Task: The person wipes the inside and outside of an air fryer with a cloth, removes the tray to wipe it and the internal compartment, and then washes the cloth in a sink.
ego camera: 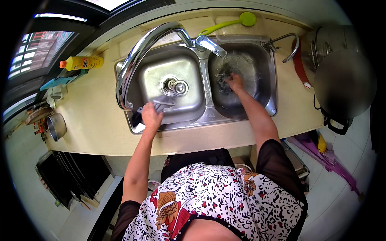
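Note:
My left hand grips a bunched grey cloth over the near left corner of the left sink basin. The cloth is blurred, and a darker patch shows beside my fingers. A metal strainer basket overlaps the drain of this basin. My right hand reaches into the right sink basin, where the water looks stirred up. Something dark appears around its fingertips; blur and water hide what it is and whether the hand holds it. A chrome faucet arches over the left basin.
A green long-handled scrubber lies behind the sink. On the counter's left stand a yellow detergent bottle, lying on its side, and a metal pot. A small curved tap rises at the right. A purple umbrella-like bundle is below right.

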`<action>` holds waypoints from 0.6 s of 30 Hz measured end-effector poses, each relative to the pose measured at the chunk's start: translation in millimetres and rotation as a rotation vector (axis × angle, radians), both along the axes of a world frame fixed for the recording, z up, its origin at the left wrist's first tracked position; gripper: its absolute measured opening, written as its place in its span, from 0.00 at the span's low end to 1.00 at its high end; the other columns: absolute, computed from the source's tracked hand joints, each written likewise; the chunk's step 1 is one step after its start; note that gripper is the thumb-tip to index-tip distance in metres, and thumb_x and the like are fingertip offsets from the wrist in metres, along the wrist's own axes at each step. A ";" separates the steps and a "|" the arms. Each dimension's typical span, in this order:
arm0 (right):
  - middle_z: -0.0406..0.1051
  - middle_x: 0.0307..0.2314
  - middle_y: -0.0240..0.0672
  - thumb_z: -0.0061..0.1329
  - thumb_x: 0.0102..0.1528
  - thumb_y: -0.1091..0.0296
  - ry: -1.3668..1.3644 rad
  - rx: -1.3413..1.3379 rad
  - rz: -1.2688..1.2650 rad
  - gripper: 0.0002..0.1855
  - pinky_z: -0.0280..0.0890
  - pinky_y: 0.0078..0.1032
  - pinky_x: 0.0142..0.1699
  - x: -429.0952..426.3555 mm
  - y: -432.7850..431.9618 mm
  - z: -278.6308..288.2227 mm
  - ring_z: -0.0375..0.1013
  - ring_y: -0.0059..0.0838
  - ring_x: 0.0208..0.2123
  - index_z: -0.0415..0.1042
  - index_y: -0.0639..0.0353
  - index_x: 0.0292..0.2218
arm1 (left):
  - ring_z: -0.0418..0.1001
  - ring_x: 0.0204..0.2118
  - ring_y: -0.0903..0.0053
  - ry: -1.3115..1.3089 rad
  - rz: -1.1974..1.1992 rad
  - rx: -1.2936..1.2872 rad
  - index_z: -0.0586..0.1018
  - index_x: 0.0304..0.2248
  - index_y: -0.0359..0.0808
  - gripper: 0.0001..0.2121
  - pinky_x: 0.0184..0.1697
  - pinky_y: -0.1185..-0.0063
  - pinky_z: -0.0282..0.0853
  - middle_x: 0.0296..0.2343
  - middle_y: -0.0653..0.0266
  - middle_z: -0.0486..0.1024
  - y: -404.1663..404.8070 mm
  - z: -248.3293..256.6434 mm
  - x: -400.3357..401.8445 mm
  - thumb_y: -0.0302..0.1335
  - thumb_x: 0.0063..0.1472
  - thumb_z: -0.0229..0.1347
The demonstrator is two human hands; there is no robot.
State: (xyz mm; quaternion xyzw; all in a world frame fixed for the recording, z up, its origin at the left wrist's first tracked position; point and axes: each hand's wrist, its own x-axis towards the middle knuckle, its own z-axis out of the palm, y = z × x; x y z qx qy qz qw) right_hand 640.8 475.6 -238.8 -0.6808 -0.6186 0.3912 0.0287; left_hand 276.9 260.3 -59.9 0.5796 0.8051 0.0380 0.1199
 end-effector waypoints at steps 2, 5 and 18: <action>0.74 0.33 0.47 0.61 0.42 0.57 0.114 0.168 0.028 0.25 0.66 0.35 0.44 23.9 4.8 -39.1 0.73 0.44 0.37 0.74 0.61 0.39 | 0.69 0.36 0.56 -0.040 0.010 -0.046 0.70 0.31 0.32 0.20 0.40 0.66 0.66 0.29 0.52 0.70 9.4 -18.2 12.7 0.29 0.39 0.64; 0.74 0.28 0.45 0.62 0.43 0.58 0.076 0.077 -0.308 0.24 0.65 0.32 0.39 23.3 12.1 -25.4 0.74 0.36 0.32 0.74 0.63 0.38 | 0.67 0.41 0.56 -0.110 0.125 -0.232 0.69 0.34 0.31 0.22 0.43 0.66 0.65 0.34 0.50 0.70 4.1 -41.0 26.0 0.31 0.41 0.65; 0.71 0.20 0.42 0.60 0.44 0.64 0.160 0.100 -0.074 0.13 0.63 0.35 0.32 27.6 14.8 -12.4 0.71 0.41 0.25 0.74 0.61 0.30 | 0.64 0.41 0.53 -0.254 0.161 -0.202 0.68 0.37 0.27 0.23 0.46 0.66 0.61 0.36 0.46 0.68 11.2 -66.2 49.8 0.32 0.46 0.63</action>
